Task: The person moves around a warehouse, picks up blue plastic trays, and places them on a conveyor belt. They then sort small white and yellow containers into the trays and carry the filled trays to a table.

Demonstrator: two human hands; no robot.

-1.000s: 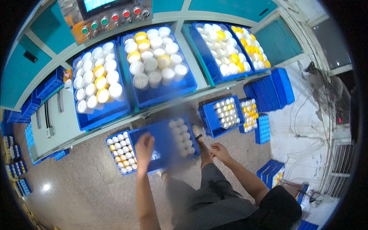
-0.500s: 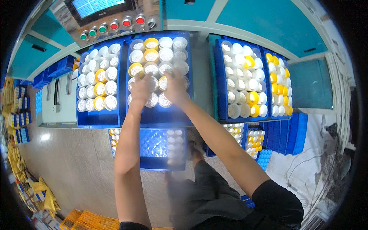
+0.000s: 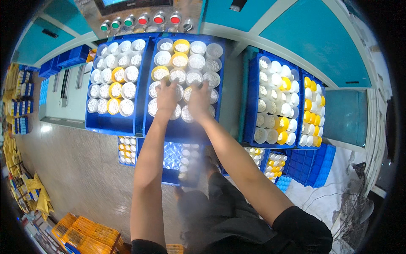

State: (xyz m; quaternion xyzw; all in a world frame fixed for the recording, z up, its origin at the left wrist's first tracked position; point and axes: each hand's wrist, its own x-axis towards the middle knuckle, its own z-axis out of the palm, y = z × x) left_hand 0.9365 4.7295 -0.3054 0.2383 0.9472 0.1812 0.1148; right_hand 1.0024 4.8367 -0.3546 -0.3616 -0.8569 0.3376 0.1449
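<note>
A blue tray (image 3: pixel 148 122) in front of me holds rows of white and yellow cups filled with small white pellets. My left hand (image 3: pixel 166 98) reaches over its left-middle cups, fingers apart and bent down at the rims beside a white cup (image 3: pixel 154 89). Close by on the right, my right hand (image 3: pixel 199 100) spreads its fingers the same way, between a yellow cup (image 3: pixel 187 94) and a white cup (image 3: pixel 212 94). Both hands seem to touch the cups; blur and the hands themselves hide the exact contact. Neither hand lifts anything visible.
Another blue tray (image 3: pixel 111 128) of filled cups stands left. Two more trays, one with white and yellow cups (image 3: pixel 282 122), stand right. A button panel (image 3: pixel 144 19) is behind. Below are a lower blue tray (image 3: pixel 172 178) and stacked blue crates (image 3: pixel 313 169). Orange crates (image 3: pixel 86 233) stand lower left.
The view has shifted, so the middle tray and my hands appear farther right. My hands stay over the same row of cups, with fingers still spread.
</note>
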